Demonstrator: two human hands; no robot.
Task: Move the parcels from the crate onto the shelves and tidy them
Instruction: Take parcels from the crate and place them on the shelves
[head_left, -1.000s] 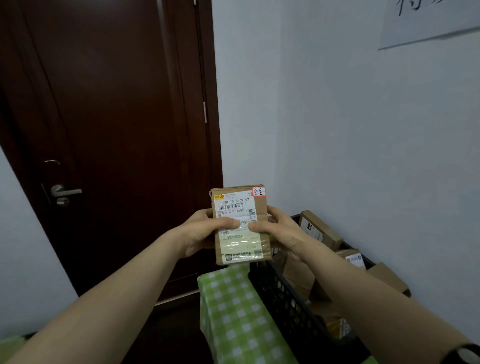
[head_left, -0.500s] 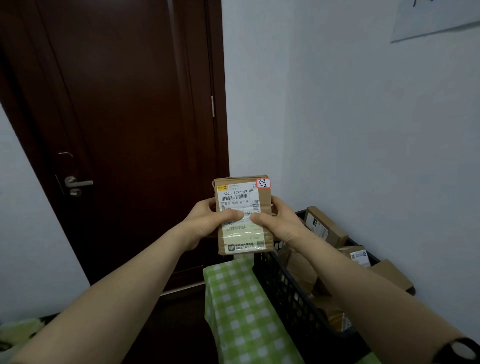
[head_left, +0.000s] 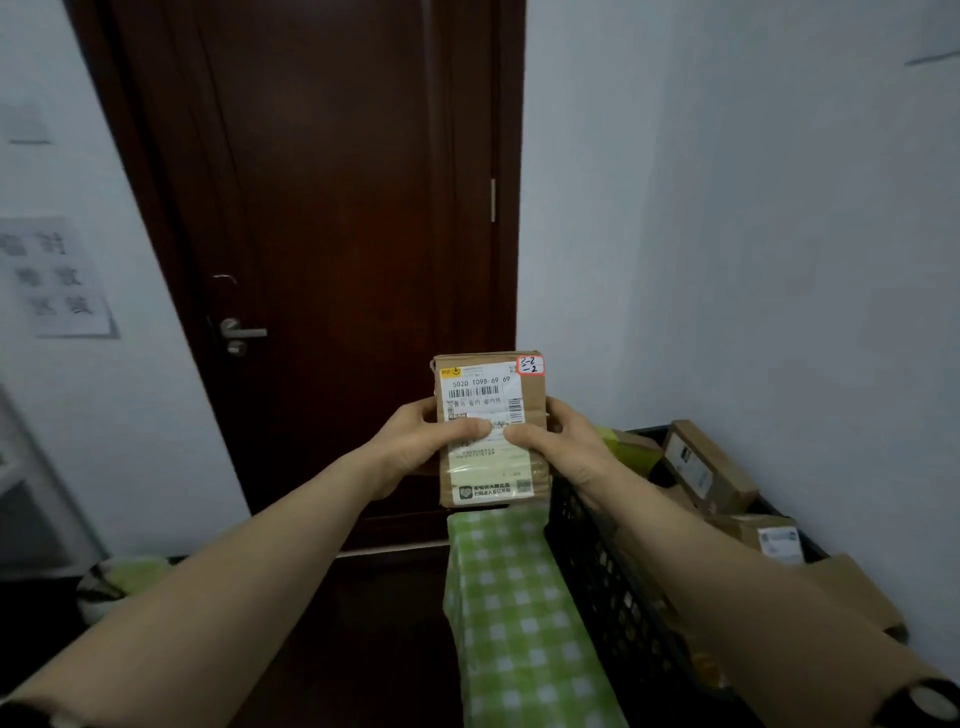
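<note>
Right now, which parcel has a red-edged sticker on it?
The parcel held upright in the left hand and right hand: a red-edged sticker sits at its top right corner. The parcels in the crate show only white labels.

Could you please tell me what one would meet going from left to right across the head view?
paper notice on the wall → door handle → left hand → held parcel → right hand → long cardboard parcel in the crate
</note>
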